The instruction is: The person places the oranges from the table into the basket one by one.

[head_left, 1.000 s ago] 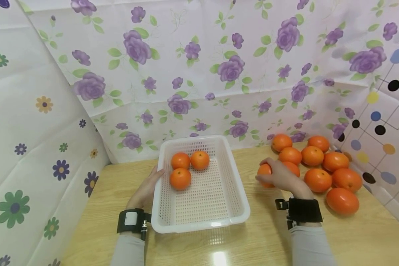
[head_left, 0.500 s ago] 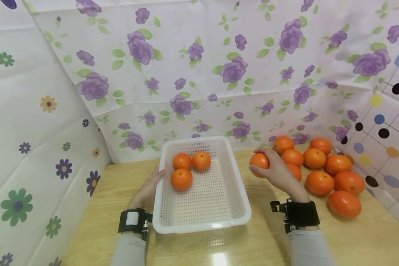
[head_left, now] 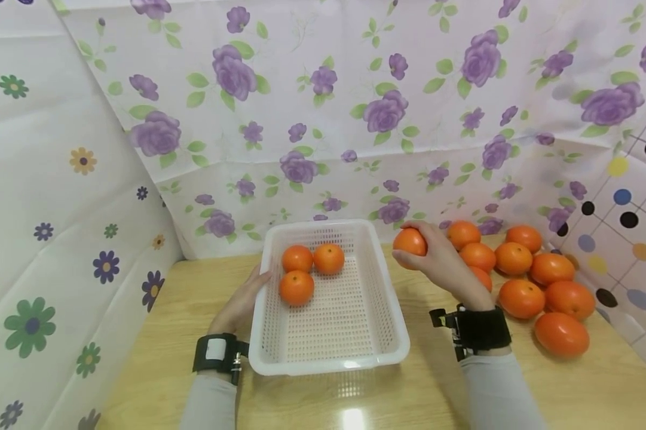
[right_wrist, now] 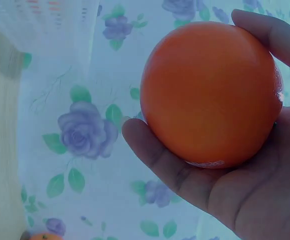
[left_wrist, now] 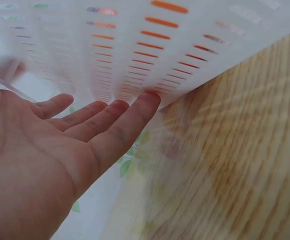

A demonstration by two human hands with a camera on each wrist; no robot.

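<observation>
A wood-grain bench [head_left: 161, 346] spreads beneath both hands [head_left: 443, 263], with a bright patch of glare [head_left: 353, 418] between them, toward the person. Beyond the hands hangs a white rose-print sheet [head_left: 349, 128], patterned with purple blooms and green leaves and creased across its width. Left of the hands is a daisy-print sheet [head_left: 59, 197] in green, purple and orange; far to their right, a dotted sheet [head_left: 618, 239] has black, blue, yellow and orange spots, some joined by thin lines.

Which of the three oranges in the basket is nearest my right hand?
The back-right orange; the back-left orange and front orange both sit farther left.
</observation>
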